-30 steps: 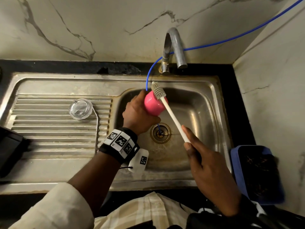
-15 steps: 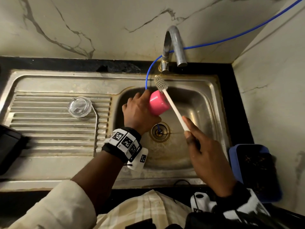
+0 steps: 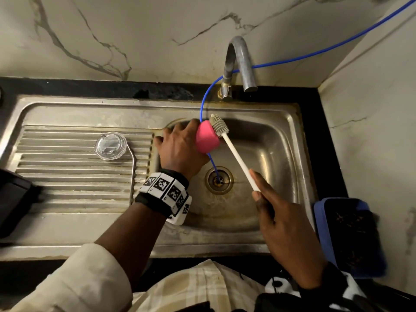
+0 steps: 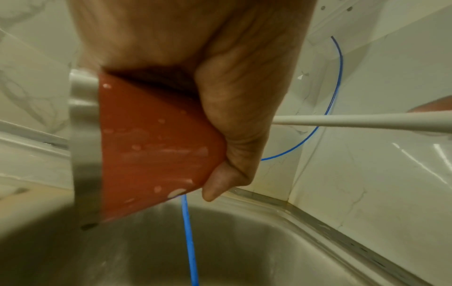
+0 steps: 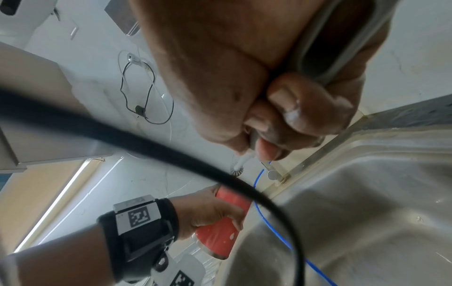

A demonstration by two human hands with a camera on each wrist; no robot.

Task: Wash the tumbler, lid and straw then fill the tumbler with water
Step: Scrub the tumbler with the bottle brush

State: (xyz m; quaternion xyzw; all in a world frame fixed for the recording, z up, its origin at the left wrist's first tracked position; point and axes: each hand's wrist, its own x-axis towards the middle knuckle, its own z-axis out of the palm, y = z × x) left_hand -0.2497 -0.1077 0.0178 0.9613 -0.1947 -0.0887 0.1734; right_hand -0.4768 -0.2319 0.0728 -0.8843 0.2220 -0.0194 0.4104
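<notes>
Your left hand (image 3: 180, 147) grips the tumbler (image 3: 206, 139) over the sink's (image 3: 281, 131) back-left corner; the brush (image 3: 219, 126), clenched in your right hand (image 3: 286, 226), sits just beyond its far end.

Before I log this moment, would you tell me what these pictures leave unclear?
- Tumbler mouth and inside: hidden in every view, the left hand covering it in the head view.
- Brush touching the tumbler or not: cannot tell.
- Brush handle end: hidden inside the right hand.
- Straw: not clearly made out.
- Blue tray contents: dark, blurred.
</notes>
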